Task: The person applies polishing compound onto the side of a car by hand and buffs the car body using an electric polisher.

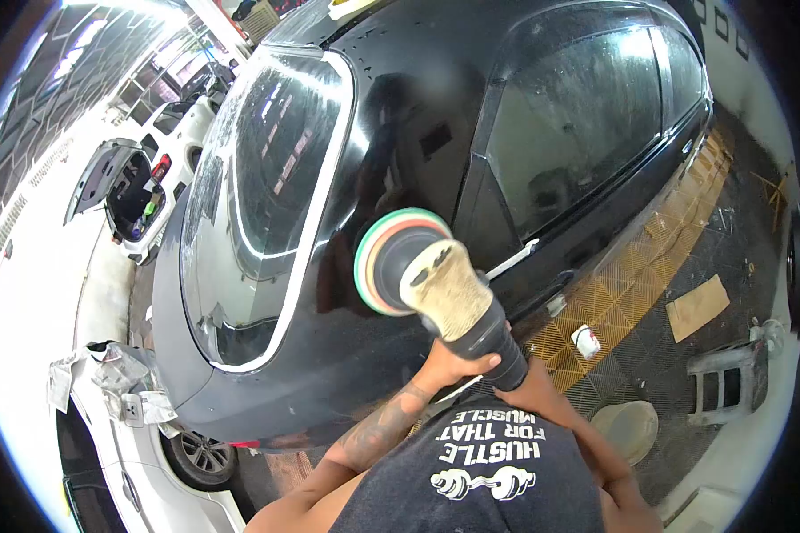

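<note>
Both of my hands grip a car polisher (453, 298) with a black handle, a worn tan head cover and a round pad edged in green and orange. My left hand (458, 366) wraps the handle from the left side. Lower down, around the rear end of the handle, is my right hand (538, 393), its fingers partly hidden. The pad is at the rear side panel of a glossy black car (409, 142); whether it presses on the paint I cannot tell. White masking tape (316, 213) borders the car's rear window (258, 186), which has whitish smears.
On the right are yellow floor grating (636, 275), a cardboard piece (698, 308), a grey step stool (727, 382) and a round pale bucket or stool (627, 431). White cars stand at left, one (142, 191) with its tailgate up, another (164, 493) near newspaper sheets (120, 377).
</note>
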Demonstrator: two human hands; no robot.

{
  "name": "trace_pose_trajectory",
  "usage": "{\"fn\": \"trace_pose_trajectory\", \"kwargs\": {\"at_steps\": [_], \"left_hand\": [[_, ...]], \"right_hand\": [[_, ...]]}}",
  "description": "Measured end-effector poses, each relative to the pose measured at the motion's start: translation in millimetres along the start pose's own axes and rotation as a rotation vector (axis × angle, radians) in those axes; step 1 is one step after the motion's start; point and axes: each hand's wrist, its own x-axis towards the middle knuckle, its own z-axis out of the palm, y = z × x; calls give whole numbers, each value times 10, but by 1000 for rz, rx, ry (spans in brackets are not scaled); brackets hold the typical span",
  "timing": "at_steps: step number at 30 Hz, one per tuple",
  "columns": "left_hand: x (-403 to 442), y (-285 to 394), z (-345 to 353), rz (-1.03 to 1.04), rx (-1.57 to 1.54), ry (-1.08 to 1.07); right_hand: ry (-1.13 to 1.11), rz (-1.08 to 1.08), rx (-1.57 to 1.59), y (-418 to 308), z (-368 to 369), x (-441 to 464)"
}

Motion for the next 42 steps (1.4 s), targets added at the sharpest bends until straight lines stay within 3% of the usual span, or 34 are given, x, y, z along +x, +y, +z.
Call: {"fn": "trace_pose_trajectory", "kwargs": {"at_steps": [3,5,7,9,11,13,14,17,18,26,33,36,42], "left_hand": [[131,189,-18,-38,-13,-20],[122,196,-60,-20,-43,-24],[60,133,-162,35,-68,-67],[-69,135,-146,43,-203,-32],[-203,89,-180,36,-306,-29],[-339,149,-136,91,-406,38],[-419,414,4,-1,-477,141],[-525,465,-13,68,-558,211],[-550,453,-55,69,-555,211],[-448,553,-156,90,-489,155],[4,723,-48,91,-448,56],[341,791,40,154,-463,15],[1135,1062,320,251,-569,-79]], "right_hand": [[-17,58,59,-173,7,12],[75,107,-102,-324,-24,-43],[74,17,-68,-272,-8,3],[-125,-98,64,-563,-175,-65],[-53,-245,2,-654,-207,-94],[-262,-338,-10,-693,-252,-62],[-329,-364,-125,-654,-258,-31],[-309,-545,11,-726,-285,-55],[-471,-463,-92,-773,-350,-51],[-524,-419,-148,-917,-395,-151],[-362,-387,-99,-1026,-631,-223],[-25,-408,-56,-1184,-751,-222],[158,-378,-259,-1825,-1432,-343]]}}
